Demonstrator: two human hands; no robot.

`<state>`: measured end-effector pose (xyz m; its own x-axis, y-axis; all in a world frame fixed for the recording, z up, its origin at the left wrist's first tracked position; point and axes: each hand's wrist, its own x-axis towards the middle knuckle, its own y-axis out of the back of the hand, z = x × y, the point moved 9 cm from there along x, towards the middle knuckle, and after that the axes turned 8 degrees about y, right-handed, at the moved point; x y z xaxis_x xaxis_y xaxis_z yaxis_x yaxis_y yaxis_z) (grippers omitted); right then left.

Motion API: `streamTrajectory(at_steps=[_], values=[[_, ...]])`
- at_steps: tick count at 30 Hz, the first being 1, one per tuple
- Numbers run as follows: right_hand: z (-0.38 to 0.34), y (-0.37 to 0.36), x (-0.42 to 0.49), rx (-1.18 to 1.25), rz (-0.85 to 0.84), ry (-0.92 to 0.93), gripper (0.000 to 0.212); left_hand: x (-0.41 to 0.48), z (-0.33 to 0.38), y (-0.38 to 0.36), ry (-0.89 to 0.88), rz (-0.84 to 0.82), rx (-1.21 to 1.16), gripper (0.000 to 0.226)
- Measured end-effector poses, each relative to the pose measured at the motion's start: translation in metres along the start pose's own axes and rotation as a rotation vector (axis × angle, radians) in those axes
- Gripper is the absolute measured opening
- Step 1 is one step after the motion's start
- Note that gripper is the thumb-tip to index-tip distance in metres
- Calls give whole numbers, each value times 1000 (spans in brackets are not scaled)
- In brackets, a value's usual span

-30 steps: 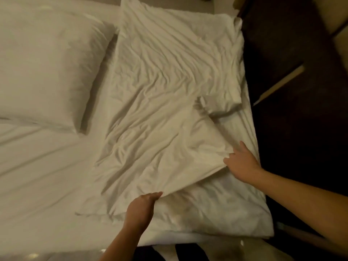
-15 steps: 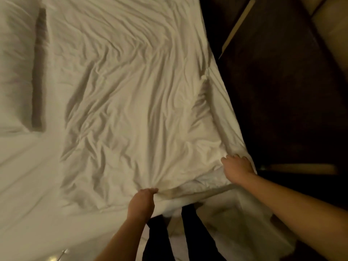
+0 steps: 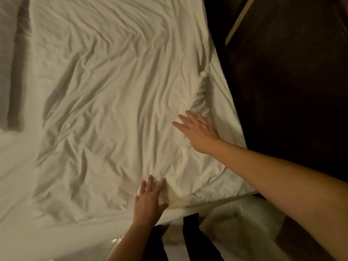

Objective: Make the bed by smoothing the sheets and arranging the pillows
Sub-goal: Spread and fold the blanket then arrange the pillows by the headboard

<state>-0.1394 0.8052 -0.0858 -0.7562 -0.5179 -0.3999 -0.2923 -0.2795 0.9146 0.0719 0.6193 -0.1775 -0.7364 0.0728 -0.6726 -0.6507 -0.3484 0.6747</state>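
Observation:
A wrinkled white pillowcase-like cloth (image 3: 116, 102) lies spread flat over the white bed sheet (image 3: 17, 194). My left hand (image 3: 150, 200) rests flat on its near edge, fingers straight and spread. My right hand (image 3: 197, 129) presses flat on its right part near the mattress edge, fingers spread and pointing left and away. A plump white pillow (image 3: 7, 59) shows only partly at the far left edge. Neither hand holds anything.
The mattress's right edge (image 3: 231, 102) drops to a dark floor or furniture (image 3: 291, 81) with a pale strip (image 3: 239, 21). A person's dark-clad legs (image 3: 195, 240) stand at the bed's near edge, beside hanging white bedding (image 3: 243, 228).
Both hands gripped the cloth's near edge and drew it toward me; they have now let go and lie flat on it. The folded corner is spread out. The view shifted right.

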Motion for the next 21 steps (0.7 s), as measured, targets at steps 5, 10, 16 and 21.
streamTrajectory(at_steps=[5, 10, 16, 21], values=[[31, -5, 17, -193, -191, 35, 40, 1, 5, -13, 83, 29, 102, 85], [92, 5, -28, -40, -207, -95, 19, 2, 10, 8, 144, 156, 129, 26], [141, -19, -120, 148, -237, -243, 16, -4, 26, 27, 96, 107, 155, 17], [154, -52, -202, 233, -337, -436, 9, -16, 35, 38, 144, 8, 292, 22]])
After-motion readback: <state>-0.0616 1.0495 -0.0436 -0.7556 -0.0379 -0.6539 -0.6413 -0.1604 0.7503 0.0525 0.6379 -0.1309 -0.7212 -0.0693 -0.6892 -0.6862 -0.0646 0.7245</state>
